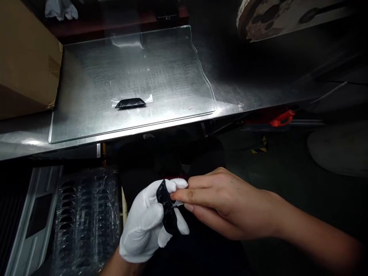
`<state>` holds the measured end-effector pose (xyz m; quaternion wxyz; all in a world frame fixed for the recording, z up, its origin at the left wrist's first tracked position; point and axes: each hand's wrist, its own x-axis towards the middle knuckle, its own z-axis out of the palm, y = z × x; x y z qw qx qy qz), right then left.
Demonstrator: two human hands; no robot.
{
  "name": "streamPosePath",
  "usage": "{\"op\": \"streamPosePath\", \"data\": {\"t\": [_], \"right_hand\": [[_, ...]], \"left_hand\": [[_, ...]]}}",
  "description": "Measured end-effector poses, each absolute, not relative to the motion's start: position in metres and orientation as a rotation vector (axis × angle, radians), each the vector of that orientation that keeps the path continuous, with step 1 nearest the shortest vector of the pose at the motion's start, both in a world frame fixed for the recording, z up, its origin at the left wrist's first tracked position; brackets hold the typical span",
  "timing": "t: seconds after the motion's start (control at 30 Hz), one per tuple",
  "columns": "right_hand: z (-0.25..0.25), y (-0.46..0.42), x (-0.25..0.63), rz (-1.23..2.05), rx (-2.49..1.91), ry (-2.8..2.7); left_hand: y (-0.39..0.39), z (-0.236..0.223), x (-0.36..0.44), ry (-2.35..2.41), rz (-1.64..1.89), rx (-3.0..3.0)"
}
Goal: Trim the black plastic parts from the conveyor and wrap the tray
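Observation:
My left hand (146,222), in a white glove, grips a small black curved plastic part (167,209) with its fingers around it, the hollow ribbed side facing up. My bare right hand (221,203) meets it from the right, fingers pinched together at the part's edge. Between those fingertips a thin silvery blade-like piece (178,204) shows, its tip at the black part; most of it is hidden by the fingers. A similar black part (130,103) lies on a strip of clear film on the glass sheet (172,73).
A metal bench (230,88) carries the glass sheet. At its left stands a cardboard box (25,61). Below left, a clear plastic tray (86,226) holds rows of black parts. An orange-red handle (283,118) shows under the bench, and a worn round object (267,19) sits far right.

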<state>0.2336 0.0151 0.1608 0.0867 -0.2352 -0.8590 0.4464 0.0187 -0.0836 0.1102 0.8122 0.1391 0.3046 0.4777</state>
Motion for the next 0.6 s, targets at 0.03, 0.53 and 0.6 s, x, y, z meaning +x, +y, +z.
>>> {"op": "streamPosePath", "data": {"t": [0.03,0.53,0.6], "right_hand": [[0.160,0.015,0.233,1.342,-0.693,-2.562],[0.176,0.023,0.244,1.235,-1.039,-2.197],[0.178,0.027,0.246,1.180,-1.009,-2.253]], "left_hand": [[-0.083,0.110,0.018,0.643,1.028,0.289],[-0.079,0.121,0.009,0.632,1.049,0.374],[-0.079,0.123,0.008,0.656,1.032,0.363]]}}
